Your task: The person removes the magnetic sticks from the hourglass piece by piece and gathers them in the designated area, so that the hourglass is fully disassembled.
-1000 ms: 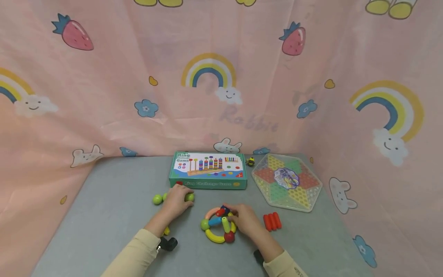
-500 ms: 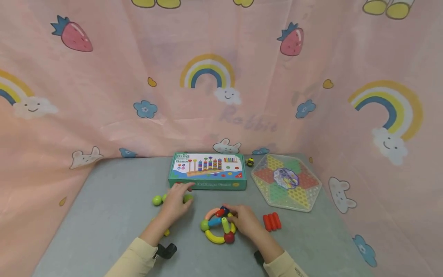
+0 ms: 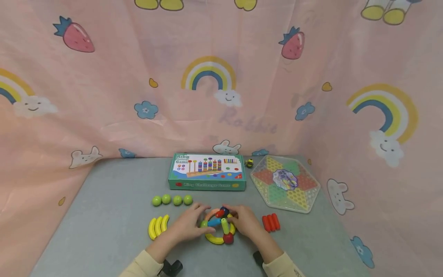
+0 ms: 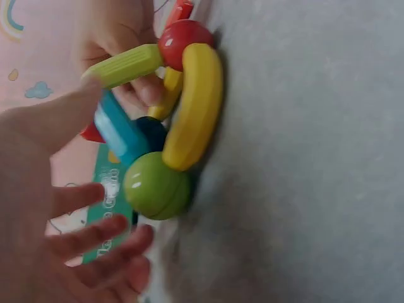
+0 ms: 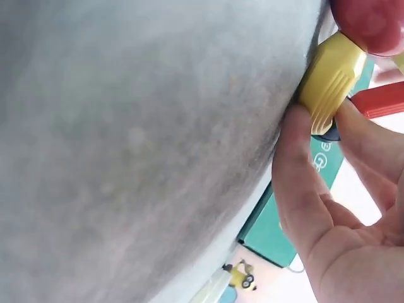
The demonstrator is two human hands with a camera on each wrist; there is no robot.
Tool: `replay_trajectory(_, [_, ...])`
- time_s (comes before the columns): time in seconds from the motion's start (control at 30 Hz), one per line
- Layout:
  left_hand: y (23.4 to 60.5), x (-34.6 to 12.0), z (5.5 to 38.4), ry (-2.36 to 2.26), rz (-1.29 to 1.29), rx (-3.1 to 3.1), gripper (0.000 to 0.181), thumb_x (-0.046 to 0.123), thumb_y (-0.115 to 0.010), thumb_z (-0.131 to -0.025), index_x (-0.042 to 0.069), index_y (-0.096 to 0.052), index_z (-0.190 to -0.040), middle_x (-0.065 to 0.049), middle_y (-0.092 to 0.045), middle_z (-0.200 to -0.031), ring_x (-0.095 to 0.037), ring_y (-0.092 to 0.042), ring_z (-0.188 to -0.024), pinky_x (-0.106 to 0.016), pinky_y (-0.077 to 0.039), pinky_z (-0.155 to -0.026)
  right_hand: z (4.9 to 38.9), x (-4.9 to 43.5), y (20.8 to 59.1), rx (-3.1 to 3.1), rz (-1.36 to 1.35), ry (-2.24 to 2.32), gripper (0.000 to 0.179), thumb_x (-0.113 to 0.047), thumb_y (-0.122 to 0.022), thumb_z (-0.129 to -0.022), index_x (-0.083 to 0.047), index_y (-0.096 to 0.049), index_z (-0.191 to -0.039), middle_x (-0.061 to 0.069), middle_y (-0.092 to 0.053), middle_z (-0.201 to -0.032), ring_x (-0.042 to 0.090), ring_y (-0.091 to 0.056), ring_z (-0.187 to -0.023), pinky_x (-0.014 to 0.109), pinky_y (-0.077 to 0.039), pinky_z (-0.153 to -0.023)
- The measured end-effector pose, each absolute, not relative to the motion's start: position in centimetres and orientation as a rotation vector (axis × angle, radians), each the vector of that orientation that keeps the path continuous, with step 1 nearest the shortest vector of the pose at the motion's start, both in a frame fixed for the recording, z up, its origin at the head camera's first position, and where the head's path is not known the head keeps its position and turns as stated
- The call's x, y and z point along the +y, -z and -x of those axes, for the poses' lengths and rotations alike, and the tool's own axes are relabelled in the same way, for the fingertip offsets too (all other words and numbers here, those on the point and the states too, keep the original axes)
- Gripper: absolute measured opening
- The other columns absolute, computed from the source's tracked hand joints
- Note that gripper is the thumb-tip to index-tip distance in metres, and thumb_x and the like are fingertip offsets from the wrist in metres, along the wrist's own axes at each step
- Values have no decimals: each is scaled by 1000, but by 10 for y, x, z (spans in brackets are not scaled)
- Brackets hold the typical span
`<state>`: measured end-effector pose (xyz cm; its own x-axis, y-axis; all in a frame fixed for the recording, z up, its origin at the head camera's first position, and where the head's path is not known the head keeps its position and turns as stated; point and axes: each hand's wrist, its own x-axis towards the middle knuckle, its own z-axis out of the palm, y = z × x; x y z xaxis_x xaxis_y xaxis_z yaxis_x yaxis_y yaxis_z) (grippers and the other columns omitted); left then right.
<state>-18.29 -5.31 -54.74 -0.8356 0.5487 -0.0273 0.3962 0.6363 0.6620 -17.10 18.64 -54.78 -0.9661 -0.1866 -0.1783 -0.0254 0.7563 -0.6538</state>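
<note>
A ring-shaped toy of magnetic sticks and balls (image 3: 215, 240) lies on the table, with a curved yellow stick (image 4: 196, 107), a green ball (image 4: 156, 185), a red ball (image 4: 184, 43) and raised blue (image 4: 120, 129) and light-green sticks (image 4: 129, 65). My right hand (image 3: 246, 221) pinches a yellow stick (image 5: 331, 79) on its right side between thumb and fingers. At its left, my left hand (image 3: 189, 223) has its fingers spread around the green ball, apart from it in the left wrist view. The left thumb is close to the raised sticks; contact cannot be told.
Several green balls (image 3: 177, 200) stand in a row behind the left hand, and curved yellow sticks (image 3: 158, 227) lie left of it. Red sticks (image 3: 271, 222) lie at right. Farther back are a green game box (image 3: 207, 185), a bee figure (image 3: 249, 163) and a hexagonal board (image 3: 285, 184).
My left hand has left the green balls and come right and nearer, to the left side of the ring toy. The right hand keeps its pinch in place.
</note>
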Motion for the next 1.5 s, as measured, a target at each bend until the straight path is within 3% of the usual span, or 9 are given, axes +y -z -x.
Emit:
replay_trajectory(0.1, [557, -53, 181, -914, -719, 2607, 79, 54, -80, -81, 11, -54, -142, -6, -58, -132, -25, -59, -115, -49, -52, -97, 165, 187, 547, 2758, 115, 1040, 46, -6, -68, -94, -14, -63, -138, 12, -68, -121, 23, -62, -99, 44, -57, -84])
replay_trajectory(0.2, [563, -51, 178, -915, -665, 2601, 78, 51, -82, -80, 10, -56, -141, -6, -59, -126, -25, -59, -114, -50, -51, -97, 156, 191, 544, 2820, 58, 1071, 38, -5, -67, -94, -11, -67, -131, 12, -64, -127, 28, -62, -109, 50, -55, -93])
replay_trajectory(0.33, [566, -50, 175, -1004, -581, 2575, 74, 48, -85, -78, 11, -59, -137, -4, -59, -123, -24, -59, -111, -50, -52, -95, 144, 198, 534, 2743, 55, 1224, 27, -12, -70, -93, -10, -71, -120, 6, -66, -117, 21, -62, -98, 41, -55, -84])
replay_trajectory(0.5, [569, -51, 174, -1077, -530, 2547, 71, 45, -86, -77, 14, -60, -135, -2, -59, -124, -23, -59, -111, -51, -52, -95, 134, 205, 526, 2442, 187, 1356, 38, -24, -76, -91, -6, -67, -122, 5, -68, -106, 16, -61, -88, 29, -51, -72])
replay_trajectory(0.67, [569, -52, 174, -1075, -537, 2548, 70, 44, -86, -78, 13, -60, -135, -1, -58, -121, -21, -58, -109, -51, -52, -96, 132, 201, 526, 2390, 192, 1329, 41, -33, -79, -88, -9, -68, -119, 0, -66, -95, 17, -58, -82, 28, -49, -64])
replay_trajectory(1.07, [564, -48, 176, -1088, -557, 2543, 68, 39, -87, -77, 12, -63, -134, -6, -60, -121, -23, -59, -107, -49, -54, -89, 140, 183, 532, 2471, 91, 1215, 31, -19, -85, -81, -11, -72, -107, -3, -67, -89, 13, -62, -82, 33, -55, -74])
replay_trajectory(1.5, [558, -43, 180, -1039, -558, 2536, 69, 32, -88, -77, 9, -61, -136, -4, -61, -118, -21, -59, -104, -49, -54, -92, 143, 181, 533, 2564, 136, 1131, 20, -11, -81, -83, -13, -69, -99, -3, -63, -82, 15, -58, -74, 29, -50, -63])
